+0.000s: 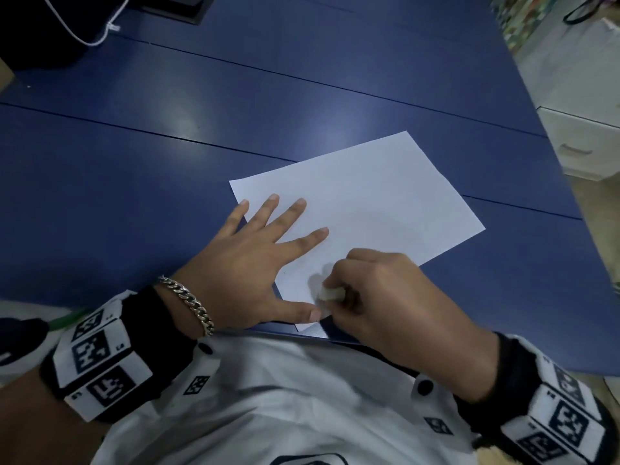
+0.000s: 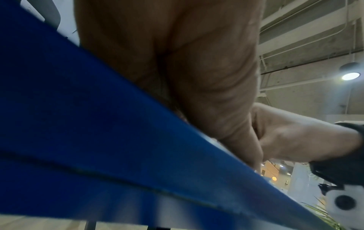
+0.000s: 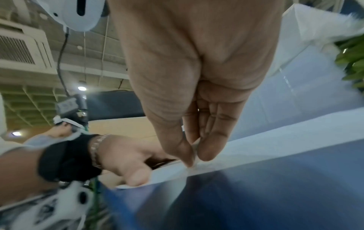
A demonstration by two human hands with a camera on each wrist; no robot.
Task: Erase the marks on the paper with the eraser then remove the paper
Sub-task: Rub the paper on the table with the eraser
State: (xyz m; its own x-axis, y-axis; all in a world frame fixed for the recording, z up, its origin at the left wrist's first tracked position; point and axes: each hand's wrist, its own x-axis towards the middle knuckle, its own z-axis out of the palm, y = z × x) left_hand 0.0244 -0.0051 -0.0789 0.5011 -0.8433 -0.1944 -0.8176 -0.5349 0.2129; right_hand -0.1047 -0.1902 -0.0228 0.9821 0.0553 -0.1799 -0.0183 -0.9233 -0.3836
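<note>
A white sheet of paper (image 1: pixel 379 203) lies on the blue table (image 1: pixel 167 105), its near corner at the table's front edge. My left hand (image 1: pixel 265 260) lies flat on the paper's left side, fingers spread, thumb along the near edge. My right hand (image 1: pixel 375 290) pinches a small white eraser (image 1: pixel 330 293) and presses it on the paper near the front corner. In the right wrist view the right hand's fingertips (image 3: pixel 208 154) pinch down onto the paper (image 3: pixel 275 140), and the left hand's thumb (image 3: pixel 138 175) holds its corner. No marks show on the sheet.
A dark object with a white cord (image 1: pixel 97 31) sits at the table's far left. White drawers (image 1: pixel 583 142) stand beyond the table's right edge. The table's front edge is against my shirt (image 1: pixel 285 397).
</note>
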